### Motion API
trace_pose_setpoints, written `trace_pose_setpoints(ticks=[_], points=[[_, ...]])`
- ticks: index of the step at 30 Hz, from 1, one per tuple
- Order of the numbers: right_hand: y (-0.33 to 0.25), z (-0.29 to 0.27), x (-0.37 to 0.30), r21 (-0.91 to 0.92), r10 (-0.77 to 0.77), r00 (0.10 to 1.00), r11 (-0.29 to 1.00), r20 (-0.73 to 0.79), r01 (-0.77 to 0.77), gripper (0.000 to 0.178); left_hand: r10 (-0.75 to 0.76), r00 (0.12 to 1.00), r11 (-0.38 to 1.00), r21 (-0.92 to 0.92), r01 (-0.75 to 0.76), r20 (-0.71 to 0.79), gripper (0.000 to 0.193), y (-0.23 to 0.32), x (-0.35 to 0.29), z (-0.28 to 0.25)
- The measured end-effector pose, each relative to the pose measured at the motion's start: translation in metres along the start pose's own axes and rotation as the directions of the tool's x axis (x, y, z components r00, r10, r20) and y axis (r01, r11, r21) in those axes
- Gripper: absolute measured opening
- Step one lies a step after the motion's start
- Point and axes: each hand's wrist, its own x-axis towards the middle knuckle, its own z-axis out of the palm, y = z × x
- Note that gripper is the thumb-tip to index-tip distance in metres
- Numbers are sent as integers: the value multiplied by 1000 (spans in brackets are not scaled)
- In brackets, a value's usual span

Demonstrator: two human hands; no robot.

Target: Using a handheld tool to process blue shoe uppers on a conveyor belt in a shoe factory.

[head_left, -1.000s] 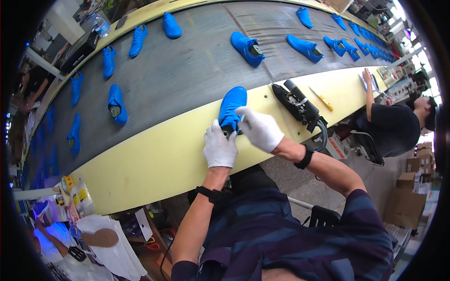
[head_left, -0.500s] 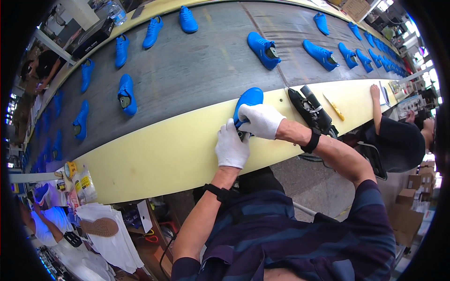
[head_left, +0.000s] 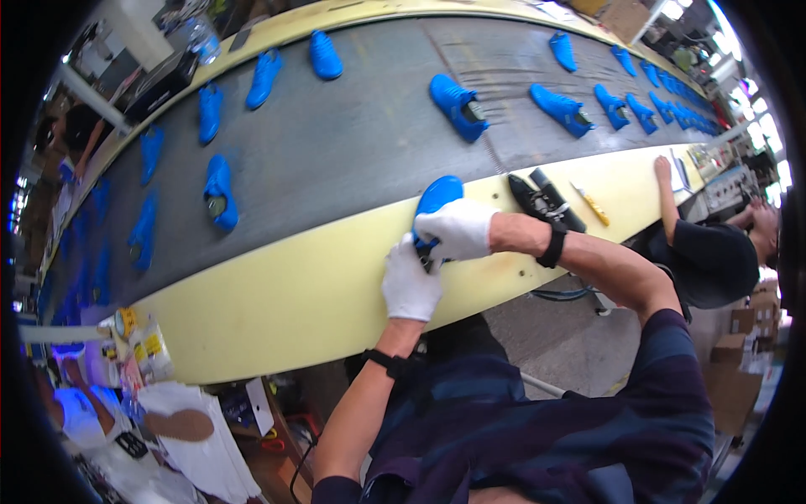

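A blue lace-up shoe (head_left: pixel 439 193) rests on the pale yellow bench strip, its toe pointing away from me. Both my hands wear white knit gloves and are closed around its opening. My left hand (head_left: pixel 411 281) grips the heel end from the near side. From the right, my right hand (head_left: pixel 457 229) is bent over the shoe's throat, its fingers pressed into the lace and tongue area. My gloves hide the laces, the tongue and most of the heel. A dark patch of the shoe's inside shows between my fingertips.
Beyond the bench strip (head_left: pixel 277 294) runs a grey conveyor belt (head_left: pixel 336 151) with several blue shoes, among them a nearby one (head_left: pixel 459 107). Right of my hands lie a black shoe (head_left: pixel 529 197), a dark cylinder (head_left: pixel 550 189) and a yellow cutter (head_left: pixel 592 204). A co-worker (head_left: pixel 705 256) sits at the right.
The whole view has shifted, with the belt and bench appearing lower and slightly further left. Both hands remain on the blue shoe, their grip much the same.
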Motion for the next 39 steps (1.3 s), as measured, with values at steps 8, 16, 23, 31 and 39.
trace_pose_setpoints(ticks=[8, 16, 23, 31, 39], points=[[-22, -8, 19, -214, 140, 974, 972, 181, -100, 33, 25, 1000, 998, 53, -25, -1, 56, 1, -2, -2], [-1, 18, 24, -5, 72, 996, 997, 52, -72, 30, 57, 998, 995, 86, -56, -10, 66, -5, -4, -1], [-12, 8, 2, 25, 101, 992, 995, -74, -100, 28, 8, 1000, 999, 31, -9, 21, 56, 3, 1, -6], [-26, 5, 0, -146, 8, 982, 989, -190, -36, 26, 32, 999, 998, 47, -32, 13, 64, -3, 4, -4], [-28, 11, 11, -272, -61, 990, 962, -124, 25, 23, 95, 995, 995, 8, -95, -21, 49, -7, 0, -5]])
